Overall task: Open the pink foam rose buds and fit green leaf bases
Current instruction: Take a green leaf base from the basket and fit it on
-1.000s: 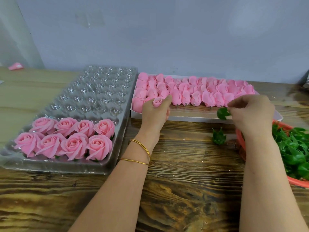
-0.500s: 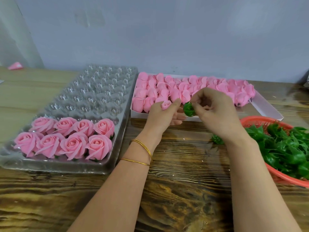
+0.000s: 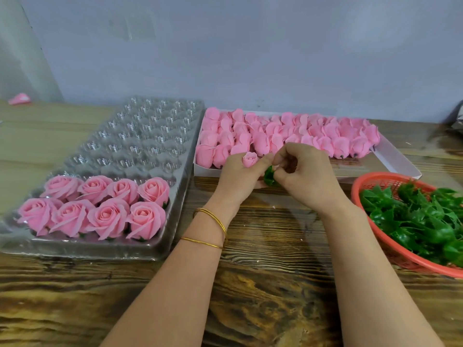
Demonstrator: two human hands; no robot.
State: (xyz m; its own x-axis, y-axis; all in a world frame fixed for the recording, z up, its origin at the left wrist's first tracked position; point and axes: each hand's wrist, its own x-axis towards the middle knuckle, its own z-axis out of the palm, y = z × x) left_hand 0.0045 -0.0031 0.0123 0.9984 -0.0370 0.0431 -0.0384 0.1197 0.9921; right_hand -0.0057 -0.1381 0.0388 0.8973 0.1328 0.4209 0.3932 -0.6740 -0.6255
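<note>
Pink foam shows between the fingers point(image 3: 261, 162) of the left hand point(image 3: 239, 180), which pinch one closed rose bud point(image 3: 250, 159) low down so that its tip stands up above the knuckles. The right hand point(image 3: 308, 179) has its fingers point(image 3: 283, 152) curled in and pinching a green leaf base point(image 3: 270, 177), held just below and beside the bud and touching the left hand. The bud's underside is hidden, so whether the two parts have met cannot be told. The step looks to be seating the base under the bud. To do it well, the left pinch should stay light, since foam petals would likely crease under pressure. The right hand should turn the base until its cup faces the bottom of the bud, centre it, then press straight up and not at a slant, so that the leaf points spread evenly round the flower. Opening the petals is probably easier once the base gives something firm to hold. Just behind the hands lies the white box point(image 3: 400, 162) packed with closed buds point(image 3: 275, 136). At left a clear plastic tray point(image 3: 150, 136) carries eight opened roses point(image 3: 100, 206) in its two near rows. At right a red basket point(image 3: 357, 189) holds more leaf bases point(image 3: 421, 221), all on the wooden surface point(image 3: 263, 284).
</note>
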